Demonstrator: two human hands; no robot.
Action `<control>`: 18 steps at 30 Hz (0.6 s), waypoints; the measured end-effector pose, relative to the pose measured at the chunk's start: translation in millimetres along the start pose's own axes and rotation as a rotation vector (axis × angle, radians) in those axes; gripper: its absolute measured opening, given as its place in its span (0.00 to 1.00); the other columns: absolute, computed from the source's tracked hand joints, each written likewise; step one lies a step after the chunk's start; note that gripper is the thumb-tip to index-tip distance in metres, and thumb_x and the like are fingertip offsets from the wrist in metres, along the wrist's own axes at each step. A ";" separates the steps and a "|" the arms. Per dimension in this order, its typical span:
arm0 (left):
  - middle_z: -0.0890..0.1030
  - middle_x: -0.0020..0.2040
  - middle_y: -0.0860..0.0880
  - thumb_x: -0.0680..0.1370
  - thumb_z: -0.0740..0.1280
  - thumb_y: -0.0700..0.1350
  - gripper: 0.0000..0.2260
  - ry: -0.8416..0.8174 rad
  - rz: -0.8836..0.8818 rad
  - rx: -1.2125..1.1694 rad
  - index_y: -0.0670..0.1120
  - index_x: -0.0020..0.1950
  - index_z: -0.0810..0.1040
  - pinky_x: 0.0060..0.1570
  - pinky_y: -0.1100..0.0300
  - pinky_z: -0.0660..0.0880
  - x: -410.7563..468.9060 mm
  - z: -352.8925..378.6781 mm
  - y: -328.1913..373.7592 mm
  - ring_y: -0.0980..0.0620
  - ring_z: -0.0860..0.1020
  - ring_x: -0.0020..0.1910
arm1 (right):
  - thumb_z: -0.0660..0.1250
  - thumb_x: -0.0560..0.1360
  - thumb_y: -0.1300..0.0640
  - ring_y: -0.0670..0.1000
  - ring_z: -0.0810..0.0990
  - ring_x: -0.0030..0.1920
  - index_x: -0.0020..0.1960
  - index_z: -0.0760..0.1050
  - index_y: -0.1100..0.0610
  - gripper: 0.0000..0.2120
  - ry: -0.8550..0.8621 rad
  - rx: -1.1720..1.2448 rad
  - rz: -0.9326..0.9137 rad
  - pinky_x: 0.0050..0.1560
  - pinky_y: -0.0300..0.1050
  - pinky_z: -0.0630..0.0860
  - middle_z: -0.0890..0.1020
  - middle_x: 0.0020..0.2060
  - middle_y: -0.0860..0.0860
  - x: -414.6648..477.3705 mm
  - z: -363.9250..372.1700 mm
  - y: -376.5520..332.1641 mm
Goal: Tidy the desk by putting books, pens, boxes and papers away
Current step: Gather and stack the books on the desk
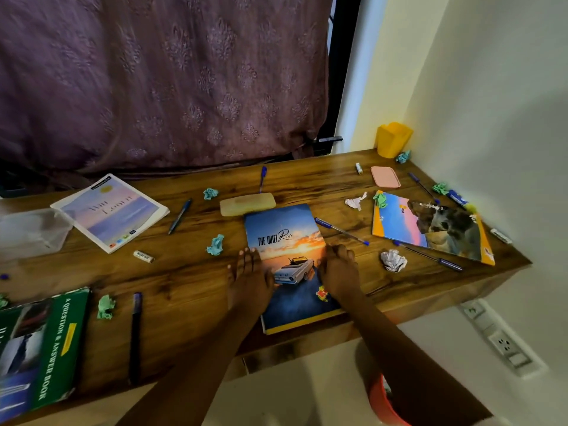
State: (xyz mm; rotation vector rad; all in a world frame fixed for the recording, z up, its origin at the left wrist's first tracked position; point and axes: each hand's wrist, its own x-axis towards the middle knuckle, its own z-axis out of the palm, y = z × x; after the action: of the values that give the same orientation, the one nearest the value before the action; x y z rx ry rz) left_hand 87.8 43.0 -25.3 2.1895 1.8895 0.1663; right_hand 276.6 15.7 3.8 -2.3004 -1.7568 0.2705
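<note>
Both hands on the blue book (287,241) titled "The Quiet Ride", which lies flat at the near edge of the wooden desk (190,278), its near end hanging slightly over. Left hand (249,278) flat on the book's left edge, fingers (246,256) extended and slightly spread, tips half on the cover, half on the desk. Right hand (339,272) on the right edge, fingers bunched together and curled down at the edge; cannot tell if they grip under the cover. Book not lifted.

Blue pen (341,231) just right of the book, touching near its far right corner. Pale yellow case (247,203) touching the book's far edge. Colourful book (430,229) further right, another blue pen (428,256) along its near edge. White crumpled paper (393,260) near right, teal crumpled paper (216,245) just left of the book. Pastel book (112,212) far left, clear plastic box (32,230) beside it. Green book (40,348) near left, dark pen (135,336) to its right. Yellow cup (393,139) far right corner, pink lid (385,176) near it.
</note>
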 end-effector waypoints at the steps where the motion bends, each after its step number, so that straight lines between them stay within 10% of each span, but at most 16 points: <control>1: 0.46 0.79 0.43 0.82 0.46 0.56 0.29 0.002 0.010 0.005 0.43 0.78 0.42 0.73 0.48 0.40 1.9 1.4 -2.3 0.46 0.43 0.77 | 0.56 0.79 0.51 0.59 0.67 0.66 0.71 0.63 0.60 0.23 0.030 -0.048 -0.003 0.63 0.51 0.65 0.70 0.65 0.59 -3.4 7.2 1.6; 12: 0.45 0.78 0.39 0.79 0.58 0.57 0.31 0.027 -0.047 0.107 0.50 0.78 0.51 0.73 0.41 0.47 1.9 -18.0 15.4 0.39 0.43 0.76 | 0.59 0.78 0.50 0.59 0.68 0.65 0.69 0.66 0.57 0.22 -0.010 0.107 -0.078 0.62 0.48 0.68 0.69 0.67 0.58 2.7 -15.3 25.7; 18: 0.68 0.71 0.46 0.79 0.64 0.50 0.21 -0.043 0.291 -0.521 0.48 0.71 0.69 0.64 0.51 0.70 32.8 -37.5 151.4 0.45 0.69 0.68 | 0.63 0.78 0.56 0.61 0.72 0.64 0.66 0.71 0.60 0.19 0.176 0.261 0.150 0.62 0.48 0.68 0.74 0.64 0.61 36.2 -97.7 136.7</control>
State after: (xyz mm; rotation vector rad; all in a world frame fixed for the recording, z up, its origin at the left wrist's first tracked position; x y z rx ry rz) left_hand 228.8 59.4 47.4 2.0544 1.3010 0.5852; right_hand 439.9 9.1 56.7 -2.1954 -1.3805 0.2945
